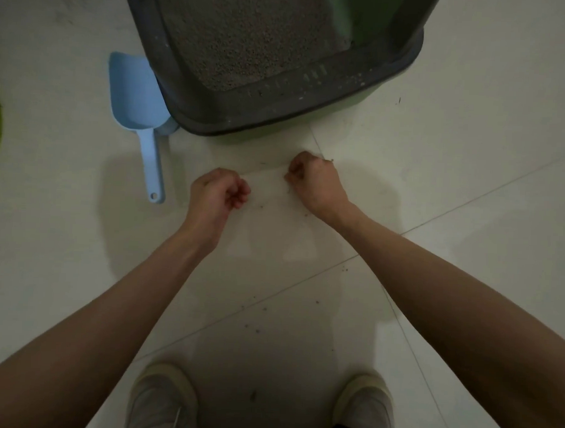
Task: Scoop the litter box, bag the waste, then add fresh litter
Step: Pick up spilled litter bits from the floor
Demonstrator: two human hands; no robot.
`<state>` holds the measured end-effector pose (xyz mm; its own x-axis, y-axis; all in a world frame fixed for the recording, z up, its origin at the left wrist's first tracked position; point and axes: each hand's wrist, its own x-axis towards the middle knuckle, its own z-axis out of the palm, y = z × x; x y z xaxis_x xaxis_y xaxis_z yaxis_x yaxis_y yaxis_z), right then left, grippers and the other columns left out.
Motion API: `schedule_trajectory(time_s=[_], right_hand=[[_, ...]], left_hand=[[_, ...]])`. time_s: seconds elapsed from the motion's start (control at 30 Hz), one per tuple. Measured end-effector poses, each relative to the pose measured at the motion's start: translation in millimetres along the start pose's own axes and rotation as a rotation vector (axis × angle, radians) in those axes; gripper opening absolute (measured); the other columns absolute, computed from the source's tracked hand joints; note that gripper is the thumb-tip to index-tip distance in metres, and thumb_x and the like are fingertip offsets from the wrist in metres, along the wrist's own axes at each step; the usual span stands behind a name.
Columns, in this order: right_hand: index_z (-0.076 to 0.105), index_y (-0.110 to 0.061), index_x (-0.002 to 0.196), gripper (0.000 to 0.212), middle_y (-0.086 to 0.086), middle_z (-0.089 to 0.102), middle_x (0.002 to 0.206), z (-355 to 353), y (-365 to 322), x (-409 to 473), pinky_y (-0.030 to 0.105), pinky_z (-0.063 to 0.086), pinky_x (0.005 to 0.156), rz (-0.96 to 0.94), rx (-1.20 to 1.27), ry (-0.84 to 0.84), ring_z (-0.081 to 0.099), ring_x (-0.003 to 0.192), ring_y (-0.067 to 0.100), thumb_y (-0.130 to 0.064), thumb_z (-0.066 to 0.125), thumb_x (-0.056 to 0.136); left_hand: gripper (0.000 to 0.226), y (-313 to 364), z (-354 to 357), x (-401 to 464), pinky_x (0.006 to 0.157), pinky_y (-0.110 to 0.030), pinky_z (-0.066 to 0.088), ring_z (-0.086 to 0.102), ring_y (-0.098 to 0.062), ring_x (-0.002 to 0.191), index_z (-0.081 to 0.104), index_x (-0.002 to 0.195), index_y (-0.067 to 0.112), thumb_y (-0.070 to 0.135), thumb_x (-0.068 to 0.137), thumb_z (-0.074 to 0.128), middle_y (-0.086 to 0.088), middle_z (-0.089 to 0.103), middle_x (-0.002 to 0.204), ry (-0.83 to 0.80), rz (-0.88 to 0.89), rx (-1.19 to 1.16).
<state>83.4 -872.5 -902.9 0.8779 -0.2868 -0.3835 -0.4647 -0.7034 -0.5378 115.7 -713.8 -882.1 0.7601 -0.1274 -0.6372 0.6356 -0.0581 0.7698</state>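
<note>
Your left hand (216, 192) and right hand (313, 178) both hang low over the pale tiled floor (469, 156), fingers curled in towards the palms. They look as if they pinch the two edges of a thin, nearly clear plastic bag (268, 213) stretched between them: a faint translucent sheet shows below the knuckles, but it is too dim to be sure, so I cannot tell whether either grip truly holds anything. If it is a bag, holding it by two edges this way makes sense as a way to pull its mouth open before waste goes in.

Just beyond your hands stands the grey-rimmed, green-bodied plastic litter box (278, 108), its near rim close to your right knuckles but apart from them. The grey-brown granular litter (248, 43) lies level inside, so the box is within easy reach of a scoop.

The light blue plastic scoop (140, 112) lies on the floor to your left, its bowl touching the box's corner and its handle pointing back towards you, near your left hand, handy to pick up.

Loose litter grains (255, 312) are scattered on the tiles between your hands and your pale shoes (162, 398).
</note>
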Motion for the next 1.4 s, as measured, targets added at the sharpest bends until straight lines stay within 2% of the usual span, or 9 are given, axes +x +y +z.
schedule_trajectory(time_s=[0.2, 0.37, 0.8, 0.93, 1.0, 1.07, 1.13, 1.27, 1.4], right_hand=[[0.064, 0.0, 0.101, 0.02, 0.016, 0.066, 0.105, -0.1, 1.1, -6.4, 0.025, 0.038, 0.077, -0.025, -0.016, 0.033, 0.059, 0.099, 0.03, -0.014, 0.052, 0.093], [0.055, -0.004, 0.113, 0.029, 0.016, 0.064, 0.108, -3.1, 7.7, -14.3, 0.031, 0.042, 0.083, 0.046, 0.007, 0.032, 0.057, 0.102, 0.031, -0.022, 0.058, 0.091], [0.062, -0.002, 0.098, 0.017, 0.013, 0.067, 0.094, -1.4, 6.8, -9.6, 0.031, 0.048, 0.081, -0.026, -0.058, 0.026, 0.062, 0.087, 0.028, -0.012, 0.05, 0.092], [0.051, -0.008, 0.063, 0.026, 0.0, 0.048, 0.059, -12.3, -4.9, -21.3, 0.025, 0.032, 0.057, 0.311, 0.814, 0.011, 0.041, 0.056, 0.014, -0.001, 0.043, 0.087], [0.043, -0.009, 0.059, 0.031, 0.003, 0.046, 0.056, -18.0, -5.0, -29.5, 0.025, 0.025, 0.05, 0.455, 1.276, -0.085, 0.037, 0.054, 0.016, 0.003, 0.031, 0.085], [0.044, -0.008, 0.062, 0.03, 0.006, 0.051, 0.056, -23.1, -2.1, -36.3, 0.023, 0.027, 0.048, 0.521, 1.41, -0.151, 0.04, 0.055, 0.017, 0.002, 0.027, 0.084], [0.05, -0.007, 0.062, 0.03, 0.004, 0.053, 0.057, -22.8, 2.7, -40.4, 0.024, 0.031, 0.051, 0.512, 1.238, -0.109, 0.043, 0.056, 0.017, -0.003, 0.034, 0.087], [0.061, -0.013, 0.076, 0.019, -0.004, 0.053, 0.068, -14.8, 20.8, -50.2, 0.025, 0.034, 0.061, 0.307, 0.397, 0.001, 0.048, 0.068, 0.015, -0.019, 0.051, 0.091], [0.061, -0.011, 0.103, 0.019, -0.004, 0.05, 0.075, -4.5, 32.1, -63.1, 0.021, 0.028, 0.065, 0.176, 0.099, -0.057, 0.048, 0.078, 0.017, -0.025, 0.057, 0.09]], left_hand=[[0.024, -14.7, -30.4, 0.0, 0.044, -0.019, 0.033, 0.043, -0.013, 0.05, 0.057, 0.064, 0.01, 0.005, 0.083, 0.043, 0.0, 0.054, 0.052, 0.155, -0.119, 0.12], [0.008, -18.8, -36.2, 4.3, 0.068, -0.021, 0.038, 0.052, -0.017, 0.076, 0.057, 0.093, 0.011, 0.017, 0.089, 0.053, -0.001, 0.056, 0.074, 0.373, 0.181, 0.636], [0.02, -6.8, -30.6, 23.1, 0.077, -0.025, 0.041, 0.061, -0.031, 0.095, 0.064, 0.095, -0.002, 0.015, 0.087, 0.06, -0.019, 0.067, 0.098, 0.352, 0.219, 0.796], [0.021, -4.7, -29.3, 14.0, 0.076, -0.027, 0.04, 0.058, -0.025, 0.088, 0.063, 0.095, -0.001, 0.019, 0.09, 0.057, -0.013, 0.064, 0.093, 0.286, 0.219, 0.803], [0.013, -5.8, -29.7, 7.4, 0.068, -0.023, 0.041, 0.055, -0.016, 0.075, 0.062, 0.085, 0.006, 0.016, 0.09, 0.057, -0.005, 0.062, 0.082, 0.181, 0.128, 0.586], [0.013, -4.1, -30.0, -0.5, 0.061, -0.018, 0.045, 0.054, -0.01, 0.064, 0.059, 0.078, 0.009, 0.005, 0.089, 0.055, -0.002, 0.061, 0.072, 0.057, -0.003, 0.252], [0.014, -5.4, -32.2, -4.9, 0.057, -0.014, 0.047, 0.055, -0.009, 0.061, 0.06, 0.085, 0.007, -0.003, 0.088, 0.051, -0.003, 0.06, 0.07, 0.003, -0.056, 0.191], [0.025, -15.4, -35.2, -9.5, 0.064, -0.019, 0.043, 0.053, -0.013, 0.068, 0.067, 0.081, 0.012, 0.006, 0.09, 0.044, 0.0, 0.06, 0.073, 0.065, 0.022, 0.564], [0.012, -25.7, -41.7, -12.9, 0.068, -0.015, 0.032, 0.051, -0.014, 0.078, 0.065, 0.091, 0.007, 0.015, 0.086, 0.059, -0.002, 0.058, 0.082, 0.114, 0.231, 0.909]])
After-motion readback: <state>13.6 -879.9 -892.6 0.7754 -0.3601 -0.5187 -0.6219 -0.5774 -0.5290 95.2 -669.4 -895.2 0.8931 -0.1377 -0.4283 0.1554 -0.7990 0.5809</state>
